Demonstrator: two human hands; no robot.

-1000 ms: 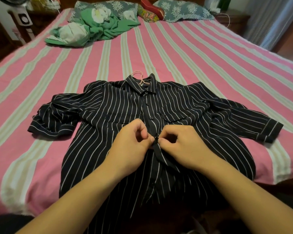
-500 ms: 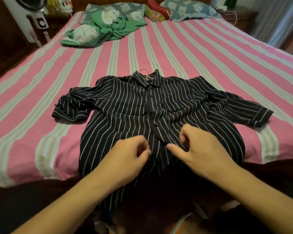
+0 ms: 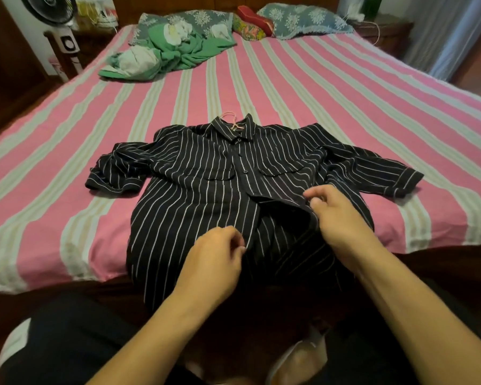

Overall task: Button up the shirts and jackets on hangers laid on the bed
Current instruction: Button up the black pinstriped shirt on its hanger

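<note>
Hands point(image 3: 342, 215) lower on shirt point(image 3: 206, 173) vs. before; pink-striped bed point(image 3: 317, 93), fan point(image 3: 50, 6) far-left.

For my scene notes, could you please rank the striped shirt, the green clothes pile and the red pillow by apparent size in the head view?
1. Striped shirt, though nearest the camera.
2. Green clothes pile.
3. Red pillow, farthest away, so its true size is unsure.

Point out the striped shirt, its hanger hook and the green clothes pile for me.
striped shirt point(image 3: 195, 173): head view, on its left chest panel.
hanger hook point(image 3: 229, 115): head view, on the pink loop above the collar.
green clothes pile point(image 3: 184, 55): head view, on the green fabric near the pillows.
</note>
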